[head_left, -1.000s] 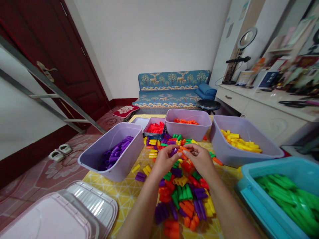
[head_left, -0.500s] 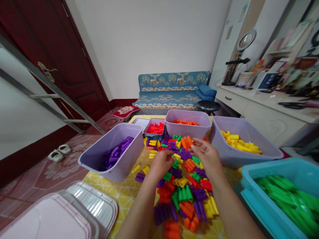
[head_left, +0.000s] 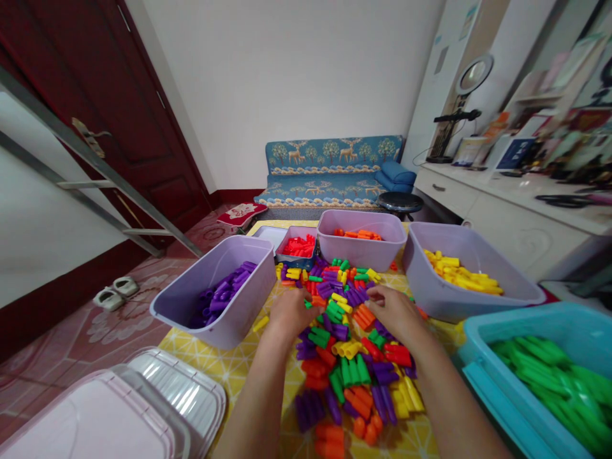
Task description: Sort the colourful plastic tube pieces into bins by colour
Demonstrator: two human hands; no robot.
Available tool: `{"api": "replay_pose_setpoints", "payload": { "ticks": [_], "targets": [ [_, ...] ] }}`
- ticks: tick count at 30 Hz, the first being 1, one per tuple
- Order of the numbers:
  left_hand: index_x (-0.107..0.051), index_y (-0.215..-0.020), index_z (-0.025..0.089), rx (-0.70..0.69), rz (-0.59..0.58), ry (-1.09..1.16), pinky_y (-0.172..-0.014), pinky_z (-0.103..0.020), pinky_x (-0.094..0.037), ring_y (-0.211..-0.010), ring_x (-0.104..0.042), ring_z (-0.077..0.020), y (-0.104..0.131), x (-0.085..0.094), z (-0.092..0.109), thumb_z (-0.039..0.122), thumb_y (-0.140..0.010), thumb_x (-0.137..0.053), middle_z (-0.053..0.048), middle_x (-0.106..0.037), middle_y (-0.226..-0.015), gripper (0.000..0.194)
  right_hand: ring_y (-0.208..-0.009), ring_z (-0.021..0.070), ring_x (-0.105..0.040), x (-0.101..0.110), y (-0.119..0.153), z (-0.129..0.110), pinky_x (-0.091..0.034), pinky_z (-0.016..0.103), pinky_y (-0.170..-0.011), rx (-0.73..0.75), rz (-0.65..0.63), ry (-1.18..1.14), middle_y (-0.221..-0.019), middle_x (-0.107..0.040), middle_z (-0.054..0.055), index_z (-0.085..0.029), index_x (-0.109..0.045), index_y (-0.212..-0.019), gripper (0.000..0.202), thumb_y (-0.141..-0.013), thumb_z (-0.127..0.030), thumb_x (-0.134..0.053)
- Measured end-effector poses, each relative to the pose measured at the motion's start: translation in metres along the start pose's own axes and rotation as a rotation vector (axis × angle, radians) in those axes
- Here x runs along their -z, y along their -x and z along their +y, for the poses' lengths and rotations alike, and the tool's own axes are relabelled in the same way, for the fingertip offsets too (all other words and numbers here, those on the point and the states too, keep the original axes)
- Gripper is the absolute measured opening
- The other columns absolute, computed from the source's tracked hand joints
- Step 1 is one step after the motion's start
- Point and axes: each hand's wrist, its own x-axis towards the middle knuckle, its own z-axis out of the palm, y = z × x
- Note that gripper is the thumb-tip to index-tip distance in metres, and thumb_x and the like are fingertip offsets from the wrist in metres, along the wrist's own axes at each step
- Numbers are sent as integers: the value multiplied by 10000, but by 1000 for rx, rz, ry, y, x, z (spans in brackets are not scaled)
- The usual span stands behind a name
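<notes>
A heap of plastic tube-shaped toy blocks (head_left: 351, 373) in purple, green, orange, yellow and red lies between my forearms. My left hand (head_left: 292, 312) hovers over the heap's left side. Its thumb and fingers are apart, close to an orange-red block (head_left: 317, 300); I see no clear grip on it. Over the right side is my right hand (head_left: 394, 309), fingers loosely bent and apart, near some orange blocks (head_left: 364, 317). Nothing shows between its fingertips. Both palms face down, and the undersides of the fingers are partly hidden.
Around the heap stand bins of sorted blocks: purple (head_left: 215, 287), red (head_left: 296, 247), orange (head_left: 361, 239), yellow (head_left: 471, 274) and green (head_left: 540, 370). Stacked lids (head_left: 119, 408) lie front left on the yellow tablecloth (head_left: 239, 357). A blue sofa (head_left: 329, 172) stands beyond.
An orange block near my right fingertips is gone from that spot. My left hand has shifted left; my right hand has come lower and nearer. Green and yellow blocks show where the orange one was.
</notes>
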Motion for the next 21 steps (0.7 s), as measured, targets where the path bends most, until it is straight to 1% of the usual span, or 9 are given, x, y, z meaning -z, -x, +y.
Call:
{"api": "replay_pose_setpoints", "payload": {
  "ticks": [2,4,7,10,12,15,18,21],
  "targets": [
    [-721,-961,211,-70,-86,-4,-733,-294,-474,-852,-661,-247,2,8,-7,447,-648,-721,-79,-715,-878,392,-815,191,-662,1,3,-2,-462,271,-695,0,-128,72,-871,-717,36,-223,-691,-878,176,-745,-257,-581],
    [-714,-1000,243,-151,-131,-15,-758,-299,-480,-881,-658,-254,4,11,-12,417,-574,-777,-64,-714,-928,464,-834,195,-660,2,7,-6,-439,266,-676,-7,-172,155,-881,-715,27,-243,-696,-857,170,-721,-250,-594],
    [-671,-1107,295,-246,-175,-35,-842,-323,-479,-996,-631,-283,7,8,-10,393,-472,-837,-58,-690,-1074,663,-896,220,-654,4,12,-9,-421,277,-679,-35,-216,263,-950,-709,34,-268,-680,-964,299,-669,-252,-635],
    [-598,-1224,295,-273,-220,-75,-872,-360,-482,-1033,-618,-321,10,2,2,408,-412,-862,-84,-663,-1143,862,-989,263,-631,2,15,-12,-428,306,-733,-5,-270,321,-1030,-692,60,-272,-638,-1094,472,-624,-264,-673],
    [-540,-1290,276,-263,-208,-105,-855,-383,-493,-1017,-626,-338,12,-3,11,411,-437,-855,-112,-648,-1160,919,-1040,273,-610,-3,16,-15,-431,325,-791,38,-260,312,-1105,-665,79,-263,-598,-1180,553,-632,-247,-662],
    [-480,-1346,238,-296,-175,-81,-861,-389,-495,-1028,-623,-339,11,-12,18,380,-504,-832,-141,-628,-1175,924,-1074,249,-593,-15,15,-17,-427,322,-854,109,-233,234,-1159,-635,82,-250,-553,-1257,606,-661,-144,-584],
    [-495,-1333,216,-369,-115,22,-912,-393,-477,-1073,-600,-326,3,-23,15,335,-541,-816,-134,-628,-1190,863,-1018,214,-612,-27,12,-17,-441,295,-844,149,-204,108,-1120,-647,69,-229,-548,-1260,640,-642,-63,-530],
    [-513,-1314,221,-420,-60,192,-948,-369,-464,-1094,-589,-280,-5,-32,11,253,-588,-778,-90,-630,-1215,774,-952,188,-629,-36,8,-12,-466,278,-823,148,-148,-76,-1061,-675,44,-213,-539,-1255,633,-640,-63,-536]
  ]
}}
